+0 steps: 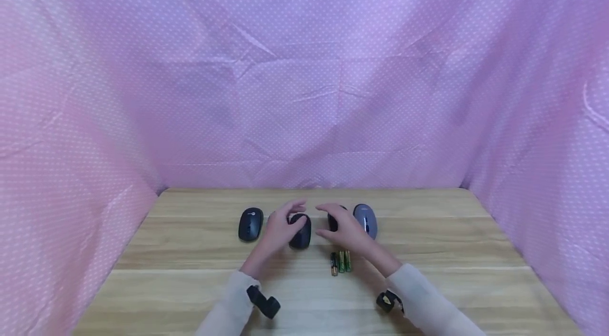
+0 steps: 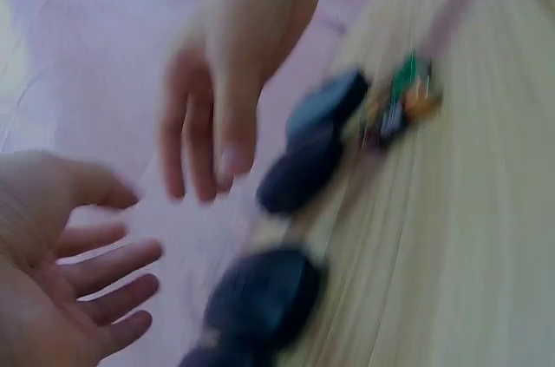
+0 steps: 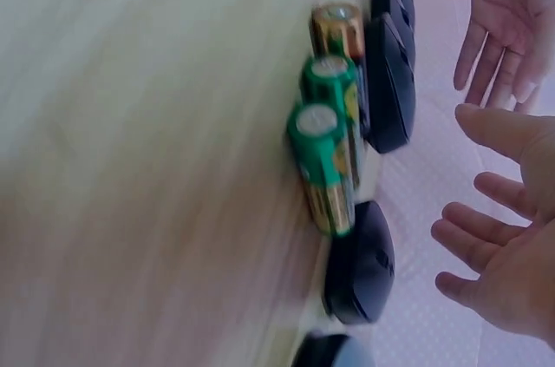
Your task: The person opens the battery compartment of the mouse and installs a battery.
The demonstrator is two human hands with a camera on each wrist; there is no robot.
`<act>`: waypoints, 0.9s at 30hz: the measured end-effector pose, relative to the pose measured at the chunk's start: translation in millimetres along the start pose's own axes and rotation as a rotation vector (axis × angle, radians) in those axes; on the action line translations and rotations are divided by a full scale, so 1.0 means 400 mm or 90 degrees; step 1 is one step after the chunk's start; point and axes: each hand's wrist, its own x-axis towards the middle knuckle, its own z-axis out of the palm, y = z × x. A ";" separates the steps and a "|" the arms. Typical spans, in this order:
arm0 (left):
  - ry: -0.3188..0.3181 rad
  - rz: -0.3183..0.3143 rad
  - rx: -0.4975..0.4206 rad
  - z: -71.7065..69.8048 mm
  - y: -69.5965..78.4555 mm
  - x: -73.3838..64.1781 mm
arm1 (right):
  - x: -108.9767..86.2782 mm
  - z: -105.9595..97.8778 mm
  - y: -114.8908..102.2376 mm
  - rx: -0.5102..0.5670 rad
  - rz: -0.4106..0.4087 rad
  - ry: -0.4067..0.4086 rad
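Note:
My left hand (image 1: 279, 229) hovers over the row of computer mice, its fingers spread loosely and holding nothing. It partly covers a black mouse (image 1: 301, 236). Opposite it, the right hand (image 1: 348, 229) is held with fingers apart and nothing between them, overlapping another black mouse (image 1: 332, 223). In the right wrist view both hands, the left (image 3: 512, 33) and the right (image 3: 516, 237), appear raised above the mice with palms partly turned inward. To the right of my right hand lies a grey-blue mouse (image 1: 365, 218).
A black mouse (image 1: 250, 224) lies at the left end of the row. Three batteries lie side by side nearer me: one black and copper (image 1: 334, 264), two green and gold (image 1: 341, 262). The wooden table (image 1: 190, 251) ends at a pink dotted cloth (image 1: 304, 87) behind and at both sides.

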 end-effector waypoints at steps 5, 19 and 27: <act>-0.083 -0.005 0.119 -0.052 -0.045 -0.006 | 0.006 0.025 -0.002 0.000 -0.012 -0.036; -0.163 0.010 0.339 -0.054 -0.082 -0.004 | 0.034 0.068 -0.008 -0.068 -0.048 -0.104; -0.162 -0.015 0.338 -0.038 -0.091 0.008 | 0.045 0.085 -0.011 -0.077 -0.050 -0.116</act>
